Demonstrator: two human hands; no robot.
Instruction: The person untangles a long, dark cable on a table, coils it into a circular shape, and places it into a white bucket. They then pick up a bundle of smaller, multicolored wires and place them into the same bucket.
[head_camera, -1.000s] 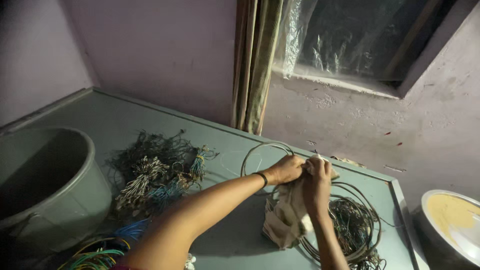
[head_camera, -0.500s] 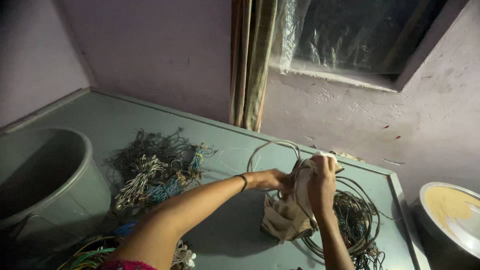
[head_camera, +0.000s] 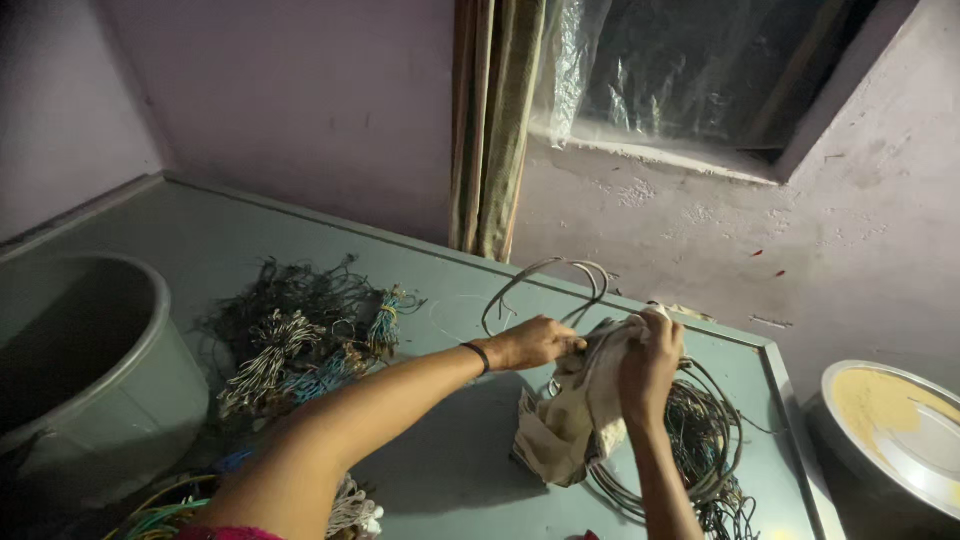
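No packages, labels, signs or screens visible, as far as dim view shows.

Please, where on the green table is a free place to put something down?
Bare table lies along the back wall, between the grey bucket and the curtain. A smaller patch lies before the cloth, under the left forearm. Wire bundles and the coil crowd the rest.

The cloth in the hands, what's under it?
Under the beige cloth lies a coil of grey wire on the table. Both hands, left and right, grip the cloth; whatever it covers stays hidden.
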